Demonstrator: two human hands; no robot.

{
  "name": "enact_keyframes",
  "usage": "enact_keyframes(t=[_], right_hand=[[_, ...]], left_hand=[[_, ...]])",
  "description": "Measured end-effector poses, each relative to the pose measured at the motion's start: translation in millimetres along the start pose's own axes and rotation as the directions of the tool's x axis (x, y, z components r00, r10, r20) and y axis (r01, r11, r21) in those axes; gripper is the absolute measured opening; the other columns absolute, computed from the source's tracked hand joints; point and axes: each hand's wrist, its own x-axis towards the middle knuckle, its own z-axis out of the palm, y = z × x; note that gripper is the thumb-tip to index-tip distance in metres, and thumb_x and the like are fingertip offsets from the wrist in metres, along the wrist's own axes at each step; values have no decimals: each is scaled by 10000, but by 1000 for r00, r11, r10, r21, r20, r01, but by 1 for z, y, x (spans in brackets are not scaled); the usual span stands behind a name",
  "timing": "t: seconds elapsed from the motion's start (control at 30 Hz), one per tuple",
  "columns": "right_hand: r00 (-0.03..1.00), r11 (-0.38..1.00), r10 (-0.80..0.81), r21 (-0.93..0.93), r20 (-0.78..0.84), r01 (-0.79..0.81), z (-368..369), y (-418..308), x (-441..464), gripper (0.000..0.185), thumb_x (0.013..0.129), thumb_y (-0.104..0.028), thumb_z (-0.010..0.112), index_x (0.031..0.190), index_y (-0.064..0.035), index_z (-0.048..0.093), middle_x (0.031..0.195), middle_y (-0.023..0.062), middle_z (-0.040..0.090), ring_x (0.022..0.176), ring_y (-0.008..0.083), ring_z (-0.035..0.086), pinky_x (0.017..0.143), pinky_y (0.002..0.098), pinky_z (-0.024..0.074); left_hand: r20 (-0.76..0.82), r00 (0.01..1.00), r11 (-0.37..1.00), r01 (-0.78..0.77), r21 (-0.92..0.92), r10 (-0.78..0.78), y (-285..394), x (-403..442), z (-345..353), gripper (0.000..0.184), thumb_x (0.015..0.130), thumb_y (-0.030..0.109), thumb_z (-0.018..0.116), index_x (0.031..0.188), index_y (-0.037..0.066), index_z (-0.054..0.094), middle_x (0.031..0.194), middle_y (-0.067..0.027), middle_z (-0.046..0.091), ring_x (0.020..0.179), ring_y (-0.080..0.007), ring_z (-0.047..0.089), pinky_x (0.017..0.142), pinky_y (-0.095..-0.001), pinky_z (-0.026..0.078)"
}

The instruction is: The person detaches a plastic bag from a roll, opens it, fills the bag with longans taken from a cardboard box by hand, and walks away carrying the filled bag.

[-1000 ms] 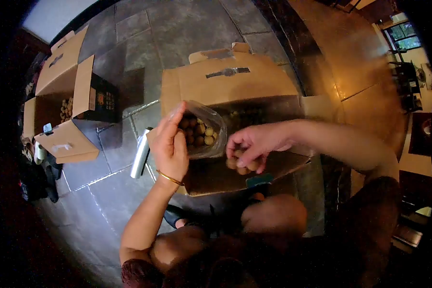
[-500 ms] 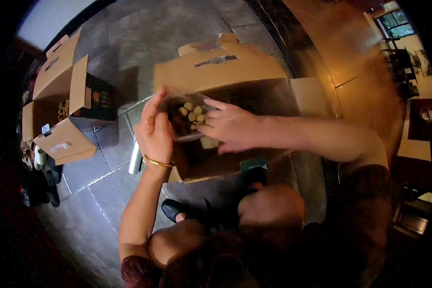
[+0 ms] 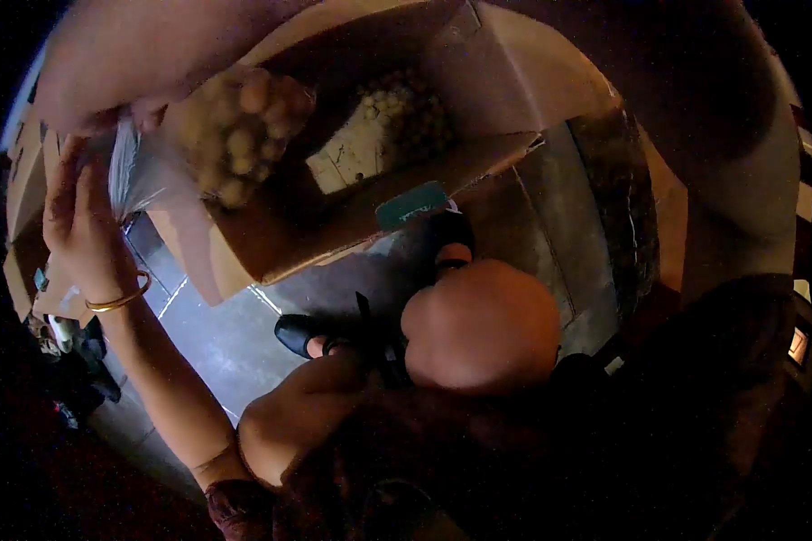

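A clear plastic bag of small round brownish fruits [image 3: 244, 144] is held up at the left of the open cardboard box [image 3: 289, 257]. My right hand [image 3: 108, 90] reaches in from the top, its fingers curled around the bag's gathered plastic neck [image 3: 124, 167]. My left hand [image 3: 90, 221], with a gold bangle at the wrist, is raised beside that neck, thumb side against the plastic; its fingertips are close under my right hand and partly hidden. Lower in the box lie more small round fruits [image 3: 406, 113], next to a pale card-like piece [image 3: 343, 162].
A green label [image 3: 412, 206] is on the box's near edge. My knees [image 3: 483, 325] and black shoe [image 3: 298, 334] are close in front of the box on grey floor tiles [image 3: 216, 334]. Another cardboard box [image 3: 27, 216] stands at the far left, partly hidden by my hands.
The bag has come up out of the box and to the left. My right hand has crossed over to its neck beside my left hand. The view has tipped down and closer.
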Motion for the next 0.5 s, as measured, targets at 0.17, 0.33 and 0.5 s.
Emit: enact_keyframes(t=[0.17,0.33,0.5], right_hand=[[932,1000,2,12,362,-7,-20,7,9,194,809,-248,582,925,-123,673,909,131,673,858,312,656,727,468,511],[909,868,338,292,245,-402,14,-12,-30,126,779,-161,604,792,-70,690,746,128,652,718,313,631,645,420,497],[839,404,543,870,22,-284,69,-4,-64,117,847,-70,541,898,-48,645,898,57,659,856,193,630,740,323,496]], left_hand=[[157,970,872,234,-429,-184,14,-10,19,459,866,-44,424,1318,-33,506,1343,-154,530,1258,-225,487,1068,-306,338],[120,972,883,234,-407,-202,-2,-37,46,422,869,-38,447,1273,-6,564,1261,-105,603,956,-77,590,711,-160,438],[144,945,806,324,-495,-292,-25,-54,52,389,894,-27,454,1267,-8,564,1269,-101,593,930,-70,562,700,-167,379]])
